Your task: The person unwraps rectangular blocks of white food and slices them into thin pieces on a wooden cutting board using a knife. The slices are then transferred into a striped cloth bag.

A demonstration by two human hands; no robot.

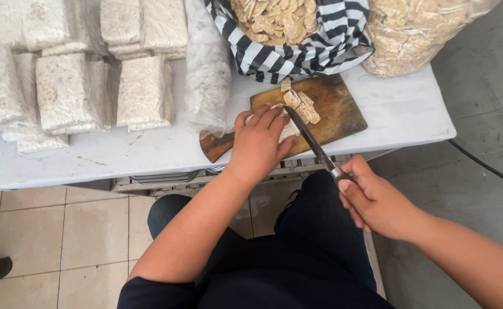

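Pale block [290, 129] under left hand [258, 143] fingers, knife [308, 137] beside fingertips

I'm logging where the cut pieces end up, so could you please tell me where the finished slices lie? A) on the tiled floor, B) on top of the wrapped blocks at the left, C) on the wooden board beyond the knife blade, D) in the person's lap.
C: the cut slices lie on the wooden cutting board, on the far side of the knife held by the right hand.
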